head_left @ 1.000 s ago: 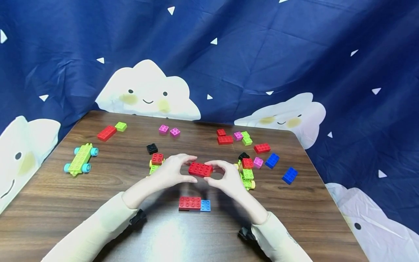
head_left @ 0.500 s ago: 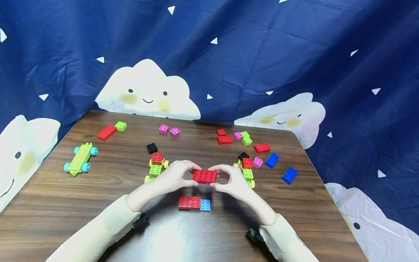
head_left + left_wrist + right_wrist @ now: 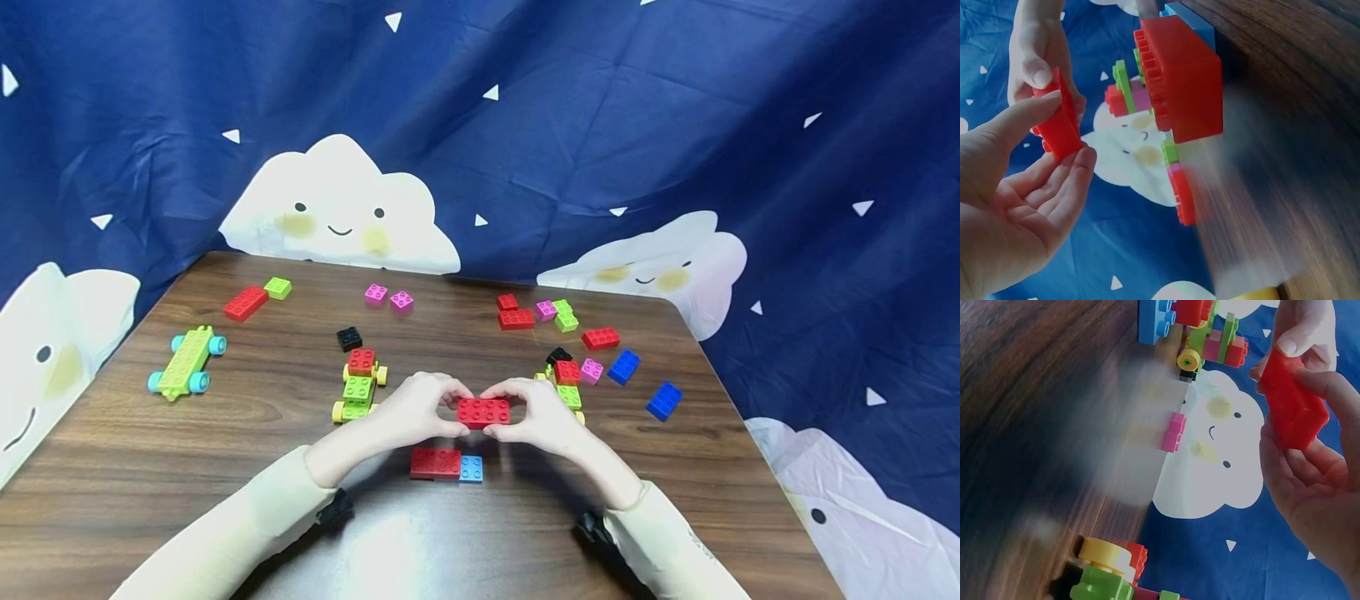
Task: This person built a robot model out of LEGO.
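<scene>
Both hands hold one red eight-stud toy brick point(image 3: 483, 412) in the air, a little above the table. My left hand point(image 3: 417, 408) pinches its left end between thumb and fingers. At the right end, my right hand point(image 3: 546, 417) does the same. In the left wrist view the brick point(image 3: 1063, 119) sits between the fingertips of both hands; the right wrist view shows its smooth side point(image 3: 1294, 403). Just nearer to the person lies a red brick point(image 3: 435, 463) joined with a blue brick point(image 3: 471, 468), whose studs show to the right.
Lime cars with yellow wheels, a left one point(image 3: 357, 388) and a right one point(image 3: 567, 397), flank the hands. A lime car base with blue wheels point(image 3: 187, 362) stands far left. Loose bricks lie behind, including black point(image 3: 349, 338), pink point(image 3: 401, 301), red point(image 3: 601, 337) and blue point(image 3: 664, 401).
Both hands have moved right and slightly toward the person, with the red brick between them. The brick has turned from slanted to level. Things on the table have stayed in place.
</scene>
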`<control>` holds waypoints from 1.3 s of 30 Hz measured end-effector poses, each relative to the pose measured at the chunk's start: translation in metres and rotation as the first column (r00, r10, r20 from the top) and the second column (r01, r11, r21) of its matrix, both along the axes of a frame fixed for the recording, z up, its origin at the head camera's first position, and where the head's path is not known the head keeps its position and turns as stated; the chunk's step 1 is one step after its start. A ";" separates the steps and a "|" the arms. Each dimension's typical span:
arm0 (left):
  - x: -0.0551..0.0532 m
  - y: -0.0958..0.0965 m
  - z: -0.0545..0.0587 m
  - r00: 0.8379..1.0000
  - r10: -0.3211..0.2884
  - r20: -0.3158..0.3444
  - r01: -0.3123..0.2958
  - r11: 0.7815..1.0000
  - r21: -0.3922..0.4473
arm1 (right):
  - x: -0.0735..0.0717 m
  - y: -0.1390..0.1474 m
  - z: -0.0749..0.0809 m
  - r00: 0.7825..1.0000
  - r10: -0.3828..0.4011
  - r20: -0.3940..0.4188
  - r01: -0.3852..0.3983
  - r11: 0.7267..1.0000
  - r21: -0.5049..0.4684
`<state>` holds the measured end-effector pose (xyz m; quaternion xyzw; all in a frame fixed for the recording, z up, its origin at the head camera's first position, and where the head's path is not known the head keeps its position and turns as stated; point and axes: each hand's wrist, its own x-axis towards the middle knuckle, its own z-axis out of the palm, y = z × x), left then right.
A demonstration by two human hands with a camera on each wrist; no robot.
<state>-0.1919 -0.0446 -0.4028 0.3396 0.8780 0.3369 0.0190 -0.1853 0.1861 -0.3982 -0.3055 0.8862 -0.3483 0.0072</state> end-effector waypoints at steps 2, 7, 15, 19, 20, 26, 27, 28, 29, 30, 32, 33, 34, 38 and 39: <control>0.000 0.001 0.001 1.000 -0.007 -0.011 0.007 1.000 0.003 | 0.000 0.000 0.001 1.000 0.003 -0.014 -0.002 1.000 0.020; 0.000 0.003 0.001 1.000 -0.030 0.003 0.030 1.000 0.005 | 0.002 0.000 0.004 1.000 0.004 -0.006 -0.004 0.999 0.046; -0.003 -0.001 -0.001 0.995 -0.099 -0.020 0.099 0.995 -0.006 | 0.004 0.003 0.006 0.998 0.009 0.055 -0.013 0.998 0.064; -0.003 0.001 0.000 0.992 -0.123 0.027 0.124 0.992 -0.015 | 0.005 0.005 0.006 0.997 0.029 0.073 -0.035 0.996 0.082; -0.003 0.001 0.001 0.991 -0.126 0.041 0.127 0.992 -0.016 | 0.005 0.006 0.006 0.997 0.034 0.073 -0.041 0.995 0.086; -0.001 0.005 0.001 0.990 -0.113 0.089 0.115 0.993 -0.016 | 0.007 0.007 0.004 0.996 0.037 0.077 -0.043 0.996 0.083; -0.001 0.006 0.000 0.989 -0.114 0.090 0.116 0.993 -0.017 | 0.007 0.006 0.004 0.996 0.036 0.081 -0.042 0.996 0.081; -0.001 0.006 0.000 0.989 -0.115 0.092 0.117 0.993 -0.020 | 0.007 0.006 0.003 0.996 0.036 0.085 -0.043 0.996 0.079; -0.001 0.006 0.000 0.989 -0.116 0.093 0.119 0.993 -0.025 | 0.007 0.007 0.003 0.995 0.038 0.087 -0.045 0.996 0.080; 0.000 0.006 -0.001 0.988 -0.119 0.097 0.122 0.992 -0.032 | 0.008 0.007 0.002 0.995 0.040 0.093 -0.047 0.996 0.081; 0.000 0.006 -0.002 0.987 -0.127 0.101 0.132 0.990 -0.049 | 0.008 0.007 0.000 0.994 0.045 0.104 -0.054 0.995 0.088; 0.000 0.006 -0.003 0.986 -0.131 0.103 0.138 0.989 -0.058 | 0.009 0.006 0.000 0.993 0.048 0.111 -0.058 0.994 0.093; 0.000 0.005 -0.004 0.986 -0.135 0.103 0.142 0.988 -0.065 | 0.009 0.006 -0.001 0.992 0.051 0.114 -0.062 0.993 0.099; -0.002 0.004 -0.008 0.982 -0.154 0.114 0.162 0.984 -0.069 | 0.010 0.005 -0.003 0.991 0.059 0.123 -0.074 0.991 0.114; -0.003 0.004 -0.009 0.980 -0.161 0.120 0.169 0.983 -0.068 | 0.010 0.005 -0.004 0.990 0.065 0.124 -0.079 0.990 0.114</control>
